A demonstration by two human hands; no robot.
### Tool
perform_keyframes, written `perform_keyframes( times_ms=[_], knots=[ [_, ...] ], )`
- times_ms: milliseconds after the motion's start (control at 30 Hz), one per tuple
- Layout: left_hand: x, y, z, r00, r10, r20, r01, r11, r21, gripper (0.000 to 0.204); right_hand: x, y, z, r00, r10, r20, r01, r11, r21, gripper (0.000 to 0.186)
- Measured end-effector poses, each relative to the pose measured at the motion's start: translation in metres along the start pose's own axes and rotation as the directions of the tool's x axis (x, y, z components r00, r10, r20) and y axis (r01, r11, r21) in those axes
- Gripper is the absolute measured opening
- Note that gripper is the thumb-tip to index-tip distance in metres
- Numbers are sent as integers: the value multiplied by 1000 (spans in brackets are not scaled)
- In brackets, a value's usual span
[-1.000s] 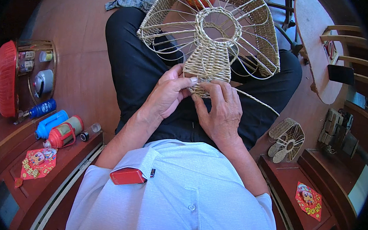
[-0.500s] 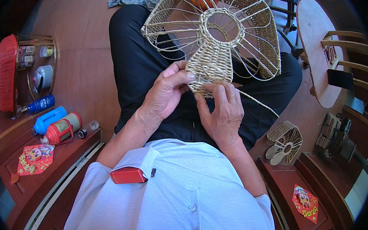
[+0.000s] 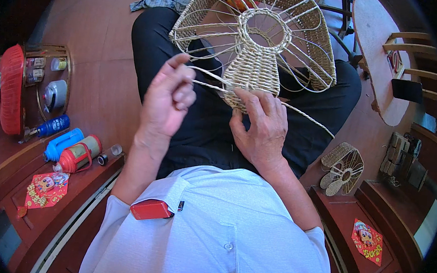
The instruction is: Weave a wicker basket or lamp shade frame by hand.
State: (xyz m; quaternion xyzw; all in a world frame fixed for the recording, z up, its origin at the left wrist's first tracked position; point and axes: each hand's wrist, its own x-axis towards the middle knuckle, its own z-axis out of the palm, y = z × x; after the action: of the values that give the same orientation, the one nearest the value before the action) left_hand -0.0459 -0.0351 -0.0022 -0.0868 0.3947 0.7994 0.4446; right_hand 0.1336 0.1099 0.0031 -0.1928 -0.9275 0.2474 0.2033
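Reddish-brown floor point(image 3: 99, 86), dark red wooden panels point(image 3: 58, 221)

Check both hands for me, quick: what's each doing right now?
Left hand: fingers curled, holding a loop of twisted cord.
Right hand: closed on the lower end of the tapered woven panel.

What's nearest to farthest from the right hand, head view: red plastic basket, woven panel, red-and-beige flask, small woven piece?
From the right hand:
1. Woven panel: under its fingers.
2. Small woven piece: off to the right.
3. Red-and-beige flask: on the left.
4. Red plastic basket: far left.
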Motion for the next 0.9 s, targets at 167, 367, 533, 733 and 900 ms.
perform_keyframes(
  times_ms=[167,367,533,733,900],
  knots=[
    [-5,53,-34,999,44,11,-45,996,73,28,6,-6,-2,1000,9,13,-9,1000,7,37],
    [4,132,-90,891,242,-384,-156,958,242,20,18,-9,7,1000,14,-28,-14,1000,-7,14],
    [16,210,-139,859,299,-416,-134,915,381,9,28,-6,16,999,3,-44,-5,999,-54,15],
    [16,323,-204,723,407,-558,-155,883,443,16,28,-6,21,998,18,-60,-18,1000,-8,18],
    [-20,423,-255,587,428,-687,-60,870,490,30,27,-3,27,994,18,-105,-17,1000,6,17]
  ],
)
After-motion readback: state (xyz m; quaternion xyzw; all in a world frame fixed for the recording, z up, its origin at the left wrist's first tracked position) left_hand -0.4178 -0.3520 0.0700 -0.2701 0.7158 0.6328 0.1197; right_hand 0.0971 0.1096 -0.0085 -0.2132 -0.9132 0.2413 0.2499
